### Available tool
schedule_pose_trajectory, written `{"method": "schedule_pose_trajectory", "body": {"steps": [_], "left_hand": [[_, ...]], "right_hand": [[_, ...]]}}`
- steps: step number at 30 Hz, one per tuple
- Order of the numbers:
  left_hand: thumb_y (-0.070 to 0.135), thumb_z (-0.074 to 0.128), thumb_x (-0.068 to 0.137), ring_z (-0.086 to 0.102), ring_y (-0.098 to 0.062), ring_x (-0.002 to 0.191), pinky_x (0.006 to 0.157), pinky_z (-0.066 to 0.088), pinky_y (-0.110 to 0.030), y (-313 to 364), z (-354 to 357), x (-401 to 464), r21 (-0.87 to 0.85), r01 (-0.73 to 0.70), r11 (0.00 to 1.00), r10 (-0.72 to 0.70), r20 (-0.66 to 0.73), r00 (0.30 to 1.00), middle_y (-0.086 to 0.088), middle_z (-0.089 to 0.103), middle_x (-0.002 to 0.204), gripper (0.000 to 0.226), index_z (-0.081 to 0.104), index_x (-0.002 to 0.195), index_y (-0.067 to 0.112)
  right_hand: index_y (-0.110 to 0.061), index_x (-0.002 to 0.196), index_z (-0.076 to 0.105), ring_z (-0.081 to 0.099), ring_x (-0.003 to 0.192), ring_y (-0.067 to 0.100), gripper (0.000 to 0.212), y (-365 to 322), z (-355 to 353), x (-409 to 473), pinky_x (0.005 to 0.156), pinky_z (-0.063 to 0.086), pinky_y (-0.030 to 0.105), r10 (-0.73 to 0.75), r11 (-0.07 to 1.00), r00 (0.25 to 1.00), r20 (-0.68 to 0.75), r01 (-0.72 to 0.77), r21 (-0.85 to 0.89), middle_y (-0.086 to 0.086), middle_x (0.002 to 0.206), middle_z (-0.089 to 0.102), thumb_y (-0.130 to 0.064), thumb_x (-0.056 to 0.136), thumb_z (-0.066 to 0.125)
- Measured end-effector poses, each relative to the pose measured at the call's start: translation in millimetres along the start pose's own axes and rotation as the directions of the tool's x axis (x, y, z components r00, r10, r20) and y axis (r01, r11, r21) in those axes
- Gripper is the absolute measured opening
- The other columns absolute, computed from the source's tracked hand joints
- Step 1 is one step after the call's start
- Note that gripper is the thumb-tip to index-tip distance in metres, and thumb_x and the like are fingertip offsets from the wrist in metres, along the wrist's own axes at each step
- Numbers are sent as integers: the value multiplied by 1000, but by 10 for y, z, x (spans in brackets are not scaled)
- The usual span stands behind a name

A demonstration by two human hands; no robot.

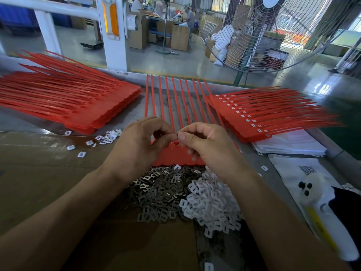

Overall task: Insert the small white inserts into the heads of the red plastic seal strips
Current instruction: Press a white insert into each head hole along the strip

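Setting: factory floor is showing beyond a grey tabletop, partly covered with brown cardboard.
Left hand: fingers are curling inward, thumb and forefinger meeting those of the other hand; whatever they are pinching is too small to make out.
Right hand: thumb and forefinger are pressing together at the same spot, just above the head row; contents cannot be confirmed.
Seal strips in work: one joined row is lying flat under both hands, heads nearest the person, tails pointing away.
White inserts: loose heap is sitting just below the right wrist, touching a grey metal clips heap.
Handling judgement: inserts are looking light, rigid and easily dropped; a fingertip pinch on the edges is appearing best. Strips are looking thin and flexible at the tails, stiffer at the heads.
Unfilled stack: lying to the left.
Filled stack: lying to the right, white showing in each head.
Obstructions: stray inserts are scattering at left; papers, a printed bag and a white handheld device are crowding the right; a standing fan is behind.
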State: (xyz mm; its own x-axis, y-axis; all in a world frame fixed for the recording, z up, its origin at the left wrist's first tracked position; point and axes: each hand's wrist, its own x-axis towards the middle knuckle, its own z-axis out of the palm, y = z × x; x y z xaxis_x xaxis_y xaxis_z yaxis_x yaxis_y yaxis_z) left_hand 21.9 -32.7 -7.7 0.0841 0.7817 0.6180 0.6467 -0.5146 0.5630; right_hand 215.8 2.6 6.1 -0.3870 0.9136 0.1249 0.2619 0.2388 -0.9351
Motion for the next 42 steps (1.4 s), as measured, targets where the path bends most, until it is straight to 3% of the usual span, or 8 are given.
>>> {"method": "schedule_pose_trajectory", "body": {"steps": [6, 10, 16, 20, 24, 28, 32, 42], "left_hand": [[30, 67, 94, 62, -9, 83, 75, 43, -18, -16, 10, -2, 21, 52, 998, -52, 10, 999, 10, 66, 85, 8, 71, 90, 25], [22, 69, 92, 59, -13, 93, 89, 46, -36, -108, -16, -5, 231, 165, 959, -163, -28, 986, 10, 65, 94, 7, 74, 95, 25], [43, 68, 90, 47, -18, 120, 105, 28, -44, -182, -50, -38, 389, 326, 862, -362, 20, 932, 10, 61, 118, 17, 69, 107, 39], [48, 68, 88, 45, -17, 123, 107, 27, -45, -169, -35, -40, 416, 326, 849, -380, 50, 924, 10, 59, 122, 23, 68, 109, 39], [48, 68, 88, 46, -16, 120, 106, 27, -43, -152, -25, -40, 420, 322, 849, -381, 63, 922, 12, 59, 117, 23, 69, 109, 38], [46, 68, 89, 47, -16, 118, 107, 27, -43, -134, -27, -41, 410, 323, 853, -380, 64, 923, 11, 59, 113, 21, 70, 108, 37], [47, 67, 90, 47, -16, 117, 108, 29, -44, -131, -25, -40, 415, 310, 855, -375, 82, 924, 10, 59, 112, 23, 69, 110, 36], [47, 66, 90, 47, -16, 116, 106, 30, -43, -126, -19, -41, 404, 307, 862, -368, 82, 926, 10, 59, 110, 23, 69, 109, 34]], "right_hand": [[-30, 93, 74, 63, 66, -2, 10, 6, -8, 9, 65, 52, 21, 3, 998, 999, -42, -6, -68, -12, 80, 73, -33, 99, 66], [-31, 91, 71, 60, 65, -6, 13, 31, -67, 56, 65, 47, 20, 3, 971, 978, -210, -53, -233, -11, 80, 72, -33, 101, 63], [-26, 92, 68, 57, 65, -3, 14, 86, -132, 113, 56, 37, 17, 29, 896, 974, -223, -124, -426, -12, 79, 65, -25, 104, 59], [-25, 94, 72, 55, 80, -5, 11, 126, -95, 162, 62, 33, 15, 12, 852, 981, -193, -111, -512, -16, 89, 65, -26, 101, 64], [-23, 91, 72, 55, 82, 3, 12, 165, -35, 219, 65, 38, 25, 3, 812, 985, -171, -102, -575, -8, 97, 65, -29, 100, 66], [-24, 92, 71, 54, 85, 4, 11, 193, -31, 230, 65, 37, 19, 10, 806, 987, -160, -103, -583, -10, 98, 63, -30, 100, 66], [-25, 94, 72, 56, 91, 9, 10, 187, -16, 236, 74, 41, 30, 12, 801, 987, -158, -104, -589, -10, 99, 65, -31, 100, 66], [-28, 91, 72, 58, 89, 9, 9, 212, 20, 268, 76, 40, 29, -10, 774, 979, -202, -120, -622, -9, 99, 68, -33, 97, 68]]}}
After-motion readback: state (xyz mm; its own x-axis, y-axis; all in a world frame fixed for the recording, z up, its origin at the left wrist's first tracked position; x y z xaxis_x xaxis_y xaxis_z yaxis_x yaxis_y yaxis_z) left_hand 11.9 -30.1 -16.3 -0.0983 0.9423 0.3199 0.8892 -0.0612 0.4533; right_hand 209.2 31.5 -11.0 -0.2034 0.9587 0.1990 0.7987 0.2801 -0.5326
